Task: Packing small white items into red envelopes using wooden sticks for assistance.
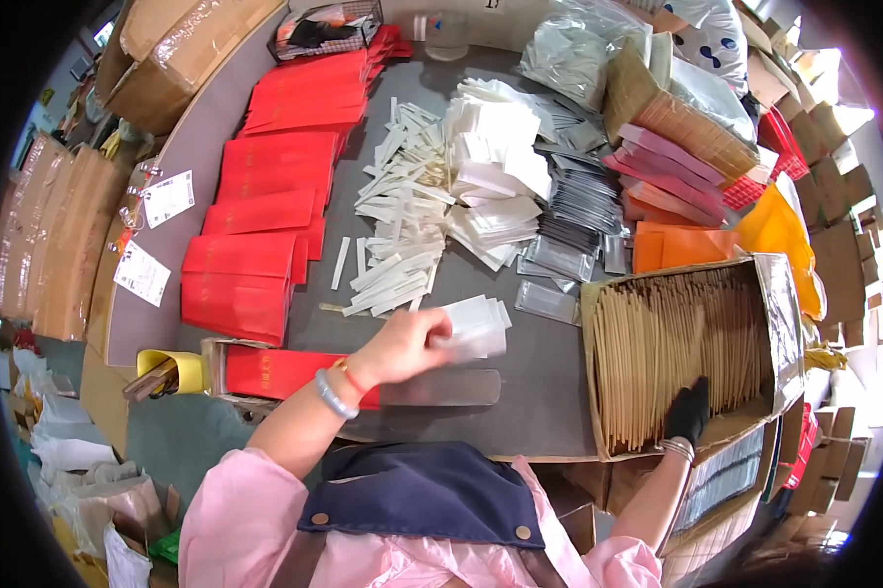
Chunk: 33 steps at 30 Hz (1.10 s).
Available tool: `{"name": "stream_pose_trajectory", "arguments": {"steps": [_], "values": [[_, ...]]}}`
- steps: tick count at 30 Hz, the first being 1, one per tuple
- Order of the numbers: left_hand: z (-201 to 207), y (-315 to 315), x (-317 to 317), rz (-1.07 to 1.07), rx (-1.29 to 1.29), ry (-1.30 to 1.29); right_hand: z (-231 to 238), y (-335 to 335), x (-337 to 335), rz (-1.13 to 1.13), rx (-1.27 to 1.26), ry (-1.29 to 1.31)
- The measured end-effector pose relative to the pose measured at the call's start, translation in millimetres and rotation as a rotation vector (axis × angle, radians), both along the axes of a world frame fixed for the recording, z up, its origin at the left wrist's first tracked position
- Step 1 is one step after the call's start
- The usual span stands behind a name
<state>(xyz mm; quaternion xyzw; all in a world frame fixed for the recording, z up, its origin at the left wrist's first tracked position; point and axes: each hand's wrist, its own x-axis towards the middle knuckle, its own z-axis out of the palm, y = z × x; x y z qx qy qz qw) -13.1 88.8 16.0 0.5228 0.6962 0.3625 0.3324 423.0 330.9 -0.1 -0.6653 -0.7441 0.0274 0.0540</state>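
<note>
My left hand, bare with a bracelet at the wrist, is closed over the middle of the table. Thumb and fingers pinch the edge of a few white translucent slips, partly smeared by motion. Below it lie a long clear plastic sleeve and a red packet. My right hand, in a black glove, reaches into an open cardboard box at the right. Its fingertips touch thin light-brown slats packed upright there. Whether those fingers grip a slat cannot be made out.
Stacks of red packets line the left side. White strips, white cards and clear plastic packs cover the middle. Orange envelopes lie behind the box. A yellow holder stands at the left edge.
</note>
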Motion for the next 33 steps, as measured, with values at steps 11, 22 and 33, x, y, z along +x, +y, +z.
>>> {"name": "stream_pose_trajectory", "arguments": {"steps": [11,22,33], "values": [[-3,-87,11,0.082,0.033,0.410,15,-134,-184,0.928,-0.411,0.400],[-11,-86,23,-0.007,0.017,0.524,-49,-149,-217,1.092,-0.213,0.493],[-12,-71,20,-0.004,0.037,0.585,-14,-172,-258,1.033,-0.238,0.479]]}}
